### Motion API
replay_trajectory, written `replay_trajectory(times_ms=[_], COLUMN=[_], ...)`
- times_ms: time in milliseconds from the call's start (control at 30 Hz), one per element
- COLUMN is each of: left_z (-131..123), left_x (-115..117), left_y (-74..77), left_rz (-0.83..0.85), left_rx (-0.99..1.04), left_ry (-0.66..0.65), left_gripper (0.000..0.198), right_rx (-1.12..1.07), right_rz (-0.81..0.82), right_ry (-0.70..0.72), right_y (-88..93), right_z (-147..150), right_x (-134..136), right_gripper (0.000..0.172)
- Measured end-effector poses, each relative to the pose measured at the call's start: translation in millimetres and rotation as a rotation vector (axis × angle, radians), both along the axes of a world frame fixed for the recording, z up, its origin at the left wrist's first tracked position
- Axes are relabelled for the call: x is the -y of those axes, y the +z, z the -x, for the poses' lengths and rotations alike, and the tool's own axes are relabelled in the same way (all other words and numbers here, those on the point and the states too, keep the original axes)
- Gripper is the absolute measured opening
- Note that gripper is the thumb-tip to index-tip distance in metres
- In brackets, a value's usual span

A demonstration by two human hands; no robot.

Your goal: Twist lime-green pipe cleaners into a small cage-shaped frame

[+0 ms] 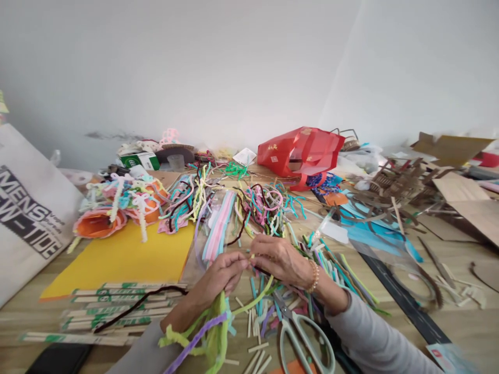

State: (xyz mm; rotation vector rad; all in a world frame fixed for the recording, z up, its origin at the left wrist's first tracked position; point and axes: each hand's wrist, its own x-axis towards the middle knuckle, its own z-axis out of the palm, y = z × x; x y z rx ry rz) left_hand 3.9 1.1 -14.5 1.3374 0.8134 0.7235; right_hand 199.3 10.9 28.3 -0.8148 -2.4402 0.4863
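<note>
Toward the table's (470, 319) near left corner, a black object (58, 358) is cut off. By the near edge, the left hand (223, 272), green pipe cleaners (218, 345) hanging beneath, and right hand (281, 258), fingers partly hidden, pinch a small yellow tip (252, 256).

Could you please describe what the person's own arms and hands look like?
Both the left hand and the right hand are bare, without gloves. The arms wear long light-grey sleeves: the left sleeve is partly hidden, and the right sleeve is creased, ending above the wrist. A bracelet of small, pale pinkish-gold beads circles the right wrist.
</note>
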Motion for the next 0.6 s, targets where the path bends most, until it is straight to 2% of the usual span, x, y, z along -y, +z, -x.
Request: replay_trajectory(times_ms=[133,300,433,600], left_z=[-2.3,-7.3,-10.4,-9.3], left_x=[3.0,10.5,14.1,12.5], left_y=[3.7,11.9,13.1,8.6], left_rz=[-0.124,-0.383,-0.514,-0.407], left_rx=[-0.096,-0.295,-0.385,-0.323], left_ry=[0.04,0.098,0.158,0.136], left_gripper=[0.026,0.026,0.025,0.028], right_rx=[-0.01,0.03,-0.022,-0.182], right_rz=[0.07,0.218,0.451,0.583], right_ry=[-0.166,-0.335,-0.31,-0.25], right_y=[-0.4,-4.1,-4.5,-13.5], right_z=[5.6,11.8,12.2,12.0], right_x=[4.6,5.5,4.5,2.1], right_gripper=[0.02,0.027,0.027,0.028])
